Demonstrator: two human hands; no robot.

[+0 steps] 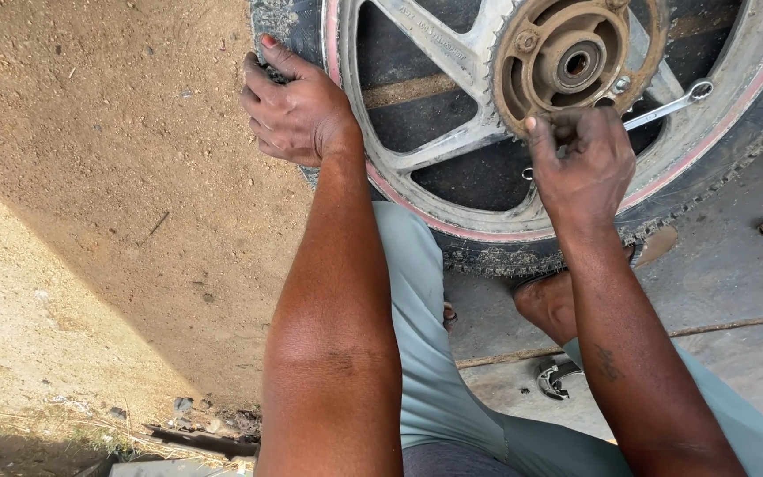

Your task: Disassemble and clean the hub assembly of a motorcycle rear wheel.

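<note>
The left hand is closed around the tyre of a motorcycle wheel, fingers curled over the tread. The right hand is wrapped around a silver spanner, whose ring end lies just beyond its knuckles, beside the rusty sprocket hub. Below both forearms are grey trousers and a sandalled foot on the concrete floor.

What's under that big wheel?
Under the wheel lies dusty ground, with the person's foot at its near edge. Whatever sits directly beneath the tyre and spokes is covered.
</note>
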